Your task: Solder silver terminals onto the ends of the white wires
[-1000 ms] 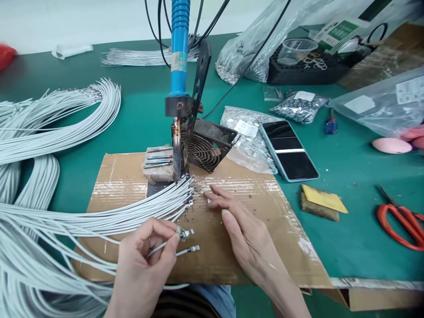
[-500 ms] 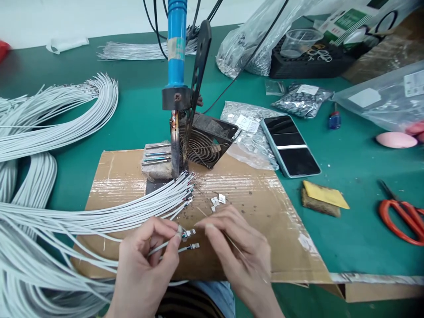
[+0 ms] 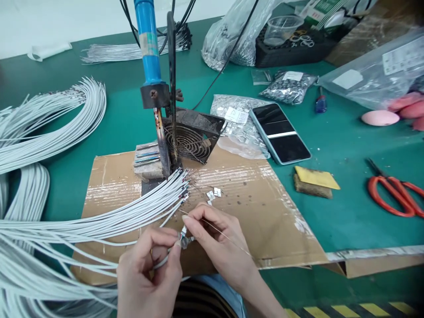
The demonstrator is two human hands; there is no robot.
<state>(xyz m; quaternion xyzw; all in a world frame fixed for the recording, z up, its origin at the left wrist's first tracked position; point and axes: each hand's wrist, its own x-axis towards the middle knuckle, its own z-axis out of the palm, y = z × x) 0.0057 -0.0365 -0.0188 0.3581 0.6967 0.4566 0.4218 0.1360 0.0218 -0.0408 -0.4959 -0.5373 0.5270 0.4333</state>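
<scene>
Left hand grip pinches a white cable near its connector end, right hand grip holds thin wire, both this side of the soldering iron.

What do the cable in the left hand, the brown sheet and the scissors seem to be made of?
Cable: probably a matte plastic jacket; its white surface looks smooth and curves softly.
Brown sheet: cardboard, dull and worn; the papery colour, pale streaks and folded edge suggest it.
Scissors: handles likely smooth red plastic, slightly glossy, with rounded loops; the thin dark blade end is probably metal.
</scene>
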